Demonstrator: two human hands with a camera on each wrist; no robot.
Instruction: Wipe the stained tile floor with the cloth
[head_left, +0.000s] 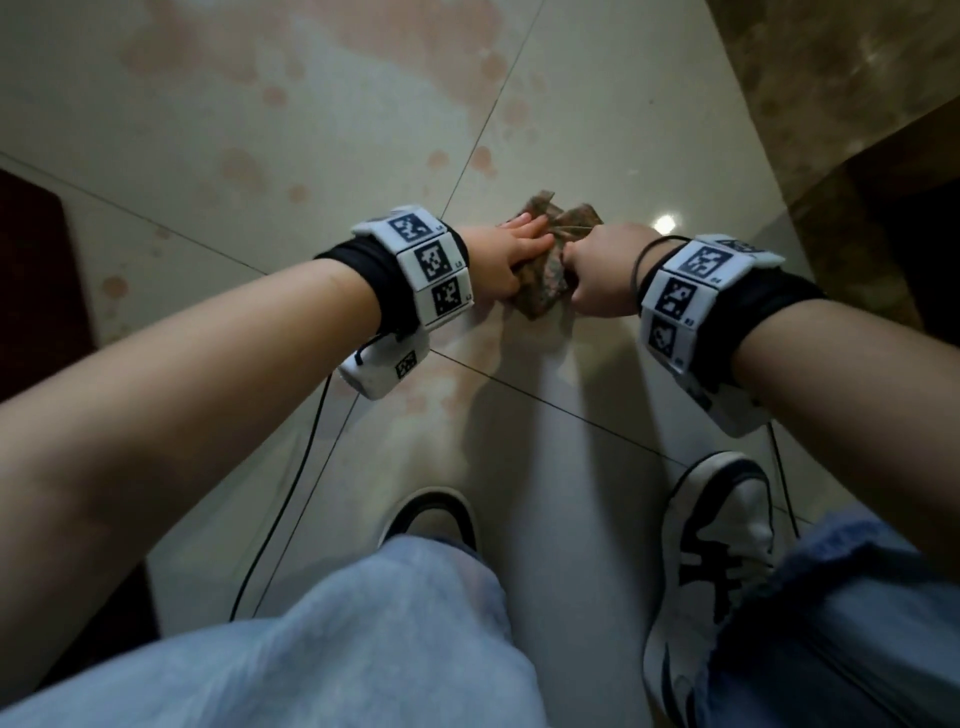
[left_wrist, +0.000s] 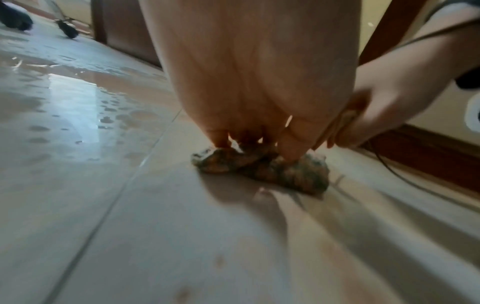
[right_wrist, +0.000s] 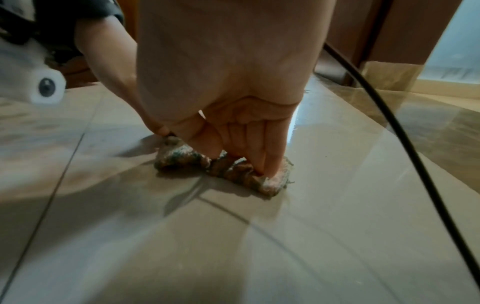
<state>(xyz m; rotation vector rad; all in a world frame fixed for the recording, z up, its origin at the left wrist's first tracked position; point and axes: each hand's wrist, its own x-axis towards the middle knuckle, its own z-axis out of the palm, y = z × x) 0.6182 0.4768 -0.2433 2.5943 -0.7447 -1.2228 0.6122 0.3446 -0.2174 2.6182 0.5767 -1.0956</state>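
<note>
The cloth (head_left: 543, 260) lay bunched on the tile floor (head_left: 597, 156), close to a grout line, with both hands on it. It was mottled brown and green, crumpled into 2 lumps joined by a pinched waist, as the right wrist view showed (right_wrist: 223, 166).

The left hand (head_left: 501, 254) pressed down on its near-left lump with fingers (left_wrist: 291, 144) mostly straight, tips on the fabric. The right hand (head_left: 602, 270) was curled round the other lump, thumb and fingers (right_wrist: 270, 152) dug into the folds.

The step in hand looked like gathering or re-bunching the cloth before a stroke — the wiping itself seemed far from finished, since reddish stains (head_left: 363, 36) spread in blotches and droplets across the tiles beyond the hands, and fainter ones (head_left: 441, 384) lay nearer the person's shoes (head_left: 722, 525).

The next move probably called for firm downward pressure and a sweep forward and left into the heaviest blotches, keeping the wad flat enough to take up liquid rather than smear it.

No container was in view — no bucket or basin, so nothing held anything.

A black cable (right_wrist: 405, 131) trailed over the floor to the right.
</note>
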